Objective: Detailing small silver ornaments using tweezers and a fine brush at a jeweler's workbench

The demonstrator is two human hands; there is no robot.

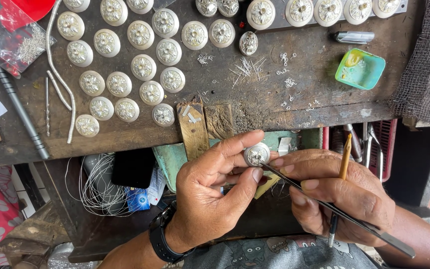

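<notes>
My left hand [215, 189] pinches a small round silver disc [256, 154] with a flower relief between thumb and fingers, just below the bench edge. My right hand [339, 194] grips long thin metal tweezers [334, 209] whose tip touches the disc. A yellow pencil-like stick [345, 157] is also tucked between the right hand's fingers. A black watch [161, 238] sits on my left wrist.
Several matching silver discs [143, 67] lie in rows on the dark wooden bench [125, 139]. Tiny wire pieces [247, 67], a green dish [359, 68], a plastic bag of parts [18, 42], metal rods [18, 107] and coiled wire [98, 184] surround them. Tools stand in a red holder [369, 142].
</notes>
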